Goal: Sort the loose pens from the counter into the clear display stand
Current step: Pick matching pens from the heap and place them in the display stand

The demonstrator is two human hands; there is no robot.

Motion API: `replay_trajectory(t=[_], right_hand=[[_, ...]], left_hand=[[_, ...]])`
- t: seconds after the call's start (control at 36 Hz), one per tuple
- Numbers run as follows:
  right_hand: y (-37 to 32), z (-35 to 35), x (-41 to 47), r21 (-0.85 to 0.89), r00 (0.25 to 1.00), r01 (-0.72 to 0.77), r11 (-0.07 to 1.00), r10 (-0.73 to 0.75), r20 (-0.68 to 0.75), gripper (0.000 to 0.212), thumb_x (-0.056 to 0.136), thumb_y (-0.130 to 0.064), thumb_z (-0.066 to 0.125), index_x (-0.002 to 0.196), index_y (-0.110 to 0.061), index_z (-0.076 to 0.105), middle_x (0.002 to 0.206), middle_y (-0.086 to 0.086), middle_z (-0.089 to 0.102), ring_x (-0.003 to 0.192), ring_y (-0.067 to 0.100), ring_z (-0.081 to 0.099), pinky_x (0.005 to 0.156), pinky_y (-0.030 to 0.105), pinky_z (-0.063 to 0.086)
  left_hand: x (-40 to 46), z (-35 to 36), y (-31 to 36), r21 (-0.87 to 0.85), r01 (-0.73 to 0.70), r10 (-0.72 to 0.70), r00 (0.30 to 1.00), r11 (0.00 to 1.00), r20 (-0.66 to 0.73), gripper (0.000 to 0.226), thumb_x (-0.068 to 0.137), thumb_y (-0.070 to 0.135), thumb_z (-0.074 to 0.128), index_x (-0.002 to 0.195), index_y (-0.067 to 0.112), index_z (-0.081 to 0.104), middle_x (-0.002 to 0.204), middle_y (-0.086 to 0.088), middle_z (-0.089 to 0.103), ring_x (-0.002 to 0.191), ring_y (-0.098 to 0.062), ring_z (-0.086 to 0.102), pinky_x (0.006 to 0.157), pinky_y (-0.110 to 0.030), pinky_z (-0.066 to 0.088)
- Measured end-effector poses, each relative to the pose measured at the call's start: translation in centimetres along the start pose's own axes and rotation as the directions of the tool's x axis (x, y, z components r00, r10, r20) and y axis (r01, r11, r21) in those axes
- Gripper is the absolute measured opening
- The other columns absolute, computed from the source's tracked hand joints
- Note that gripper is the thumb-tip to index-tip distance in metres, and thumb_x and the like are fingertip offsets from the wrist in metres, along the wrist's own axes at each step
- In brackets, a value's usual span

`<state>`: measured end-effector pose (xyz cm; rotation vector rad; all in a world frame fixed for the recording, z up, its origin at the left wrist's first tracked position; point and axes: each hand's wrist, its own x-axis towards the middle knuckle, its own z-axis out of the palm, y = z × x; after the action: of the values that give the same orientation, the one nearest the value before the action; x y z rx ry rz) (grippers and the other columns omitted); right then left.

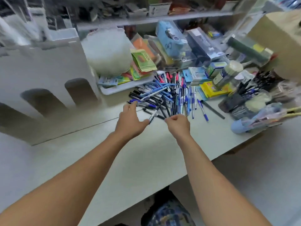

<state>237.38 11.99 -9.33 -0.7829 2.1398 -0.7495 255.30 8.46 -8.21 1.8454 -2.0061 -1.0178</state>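
- So, the pile of loose pens sits right ahead of both hands on the pale counter, spreading away from the fingertips toward the back clutter. Mostly blue and black barrels, a few red further back.
- Left hand is spread, fingers straight-ish. Fingertips reach the near-left edge of the pile, thumb out toward a black-and-white pen lying just to its right. Not gripping anything afaict.
- Right hand is curled, thumb and forefinger pinched together at the near edge of the pile. Looks like it's nipping a pen end, but it's blurry so can't tell whether anything is actually in there.
- Hands are apart, with that black-and-white pen lying btwn them.
- Key relation imo: the pens nearest the hands mostly run lengthwise away from the person, near ends pointing back at the fingers, fanned a bit. The ones on the left side lie more crosswise. So near ends are the easy grab, no need to dig.
- A couple of strays to the right of the right hand: a blue-capped pen and a long dark pen, both angled, well clear of the pile.
- Clear display stand, I think, is the see-thru holder with dark pens in it, off to the far right beyond the right hand. Right hand is way nearer to it than the left, so drop-offs prob go that side. Blur makes it hard to be sure of the stand's compartments.
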Motion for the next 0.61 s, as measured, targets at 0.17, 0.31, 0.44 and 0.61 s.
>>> replay_trajectory(t=[0.17, 0.31, 0.44, 0.61], right_hand=[[0.7, -1.8, 8.5, -0.154, 0.99, 0.106, 0.982, -0.091, 0.105, 0.045, 0.086, -0.011, 0.063, 0.047, -0.015, 0.042, 0.047, 0.001, 0.044, 0.046, 0.018, 0.04, 0.051, 0.027, 0.038], [0.3, -1.8, 10.8, -0.161, 0.945, 0.262, 0.952, -0.219, 0.243, 0.02, 0.088, -0.019, 0.065, 0.072, -0.008, 0.064, 0.067, 0.003, 0.064, 0.064, 0.017, 0.057, 0.06, 0.027, 0.043], [0.7, -1.0, 10.3, -0.177, 0.904, 0.334, 0.926, -0.262, 0.337, 0.016, 0.086, -0.024, 0.067, 0.072, -0.017, 0.063, 0.066, -0.004, 0.063, 0.067, 0.015, 0.061, 0.063, 0.031, 0.05], [2.0, -0.1, 8.2, -0.289, 0.802, 0.475, 0.832, -0.274, 0.531, 0.023, 0.075, -0.032, 0.077, 0.076, -0.021, 0.057, 0.069, -0.007, 0.061, 0.068, 0.016, 0.06, 0.06, 0.033, 0.049]], left_hand=[[9.5, 5.2, 4.7, 0.414, -0.056, 0.051, 0.998, 0.909, 0.024, 0.125, 0.069, 0.045, 0.084, 0.16, 0.026, 0.0, 0.166, -0.007, 0.009, 0.149, -0.037, 0.014, 0.117, -0.052, 0.03], [11.4, 7.0, 3.6, 0.544, -0.009, -0.055, 0.993, 0.839, 0.101, 0.115, 0.078, 0.026, 0.077, 0.16, 0.021, -0.004, 0.166, -0.006, 0.007, 0.149, -0.035, 0.014, 0.119, -0.052, 0.028], [10.7, 7.8, 2.5, 0.574, 0.084, -0.092, 0.996, 0.814, -0.016, 0.079, 0.079, 0.017, 0.07, 0.145, 0.019, 0.027, 0.143, -0.007, 0.034, 0.124, -0.034, 0.037, 0.099, -0.046, 0.035], [9.2, 8.5, 2.0, 0.605, 0.129, -0.071, 0.99, 0.786, -0.119, 0.05, 0.087, 0.003, 0.055, 0.132, 0.017, 0.039, 0.134, -0.009, 0.04, 0.11, -0.034, 0.043, 0.086, -0.044, 0.038]])
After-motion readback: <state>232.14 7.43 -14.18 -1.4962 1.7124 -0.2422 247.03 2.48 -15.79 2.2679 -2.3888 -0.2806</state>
